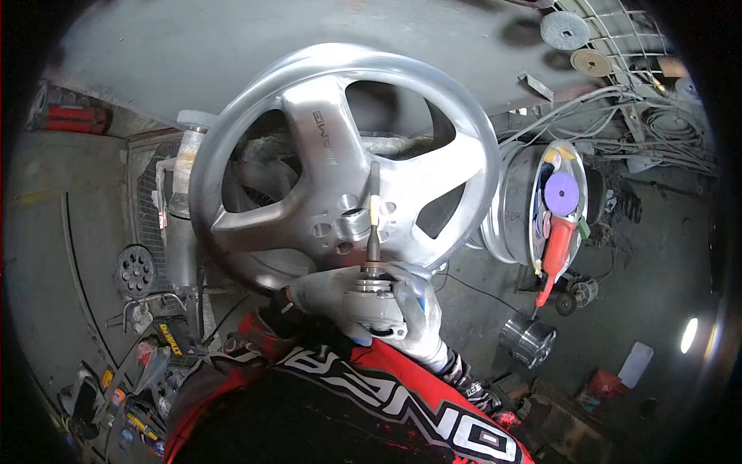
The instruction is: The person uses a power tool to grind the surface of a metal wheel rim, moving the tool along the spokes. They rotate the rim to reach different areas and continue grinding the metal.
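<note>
Both my gloved hands are wrapped round a grey grinder (375,308) close to my chest. My left hand (323,298) closes on its left side, and my right hand (421,313) grips the right side. From the grinder's collar a narrow dark attachment (374,243) with a yellow patch points up across the wheel's hub. In front of me a bare-metal alloy wheel (325,131) faces me, with broad spokes and bolt holes round its centre bore. The attachment's tip overlaps the hub area in this view.
At the right, another wheel rim (519,197) bears a red power tool (555,259) and a purple disc (561,193). A small metal drum (527,340) lies on the floor, with a cable (487,294) leading to it. Tools clutter the lower left, including a yellow DeWalt item (168,339).
</note>
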`<state>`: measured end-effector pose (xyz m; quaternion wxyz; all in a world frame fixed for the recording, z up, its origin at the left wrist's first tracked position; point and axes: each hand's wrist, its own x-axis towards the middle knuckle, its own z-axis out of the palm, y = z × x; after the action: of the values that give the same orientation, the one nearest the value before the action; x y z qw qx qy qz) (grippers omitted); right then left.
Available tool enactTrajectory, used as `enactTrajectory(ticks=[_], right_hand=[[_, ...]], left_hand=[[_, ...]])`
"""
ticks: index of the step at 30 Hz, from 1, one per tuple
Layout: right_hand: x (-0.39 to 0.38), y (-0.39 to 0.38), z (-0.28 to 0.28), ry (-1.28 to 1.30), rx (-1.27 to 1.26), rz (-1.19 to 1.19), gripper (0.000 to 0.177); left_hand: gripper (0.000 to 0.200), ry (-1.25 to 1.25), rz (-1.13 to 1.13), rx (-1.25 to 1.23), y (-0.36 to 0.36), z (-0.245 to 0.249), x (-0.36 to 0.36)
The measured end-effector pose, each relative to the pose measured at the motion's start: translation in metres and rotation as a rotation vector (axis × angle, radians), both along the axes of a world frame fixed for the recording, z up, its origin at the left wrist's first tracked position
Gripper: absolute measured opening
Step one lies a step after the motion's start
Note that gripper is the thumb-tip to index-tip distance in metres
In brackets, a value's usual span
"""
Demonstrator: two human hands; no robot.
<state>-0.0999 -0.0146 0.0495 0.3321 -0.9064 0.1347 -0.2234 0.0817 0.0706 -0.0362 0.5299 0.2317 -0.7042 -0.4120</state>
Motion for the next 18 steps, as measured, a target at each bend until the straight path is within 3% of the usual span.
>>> enactTrajectory(ticks=[4, 6, 10, 14, 16, 17, 18], right_hand=[[0.001, 0.002, 0.005, 0.05, 0.002, -0.013, 0.057], [-0.006, 0.002, 0.005, 0.053, 0.023, -0.062, 0.06], [-0.021, 0.003, 0.001, 0.065, -0.022, -0.128, 0.065], [-0.014, 0.004, 0.004, 0.094, 0.015, -0.104, 0.066], [-0.006, 0.001, 0.005, 0.078, 0.015, -0.02, 0.066], [-0.004, 0.001, 0.005, 0.077, 0.014, -0.021, 0.066], [-0.004, 0.001, 0.004, 0.074, -0.002, -0.035, 0.066]], left_hand=[[0.083, -0.012, 0.049, -0.027, 0.003, 0.008, 0.001], [0.082, 0.721, -0.32, 0.887, 0.005, 0.019, -0.008], [0.084, 0.84, -0.449, 1.006, -0.01, 0.032, -0.012], [0.081, 0.797, -0.418, 0.954, -0.002, 0.022, -0.006], [0.079, 0.129, -0.072, 0.222, -0.001, 0.015, -0.001], [0.079, 0.127, -0.072, 0.222, 0.001, 0.015, -0.001], [0.076, 0.333, -0.171, 0.511, 0.002, 0.022, 0.002]])
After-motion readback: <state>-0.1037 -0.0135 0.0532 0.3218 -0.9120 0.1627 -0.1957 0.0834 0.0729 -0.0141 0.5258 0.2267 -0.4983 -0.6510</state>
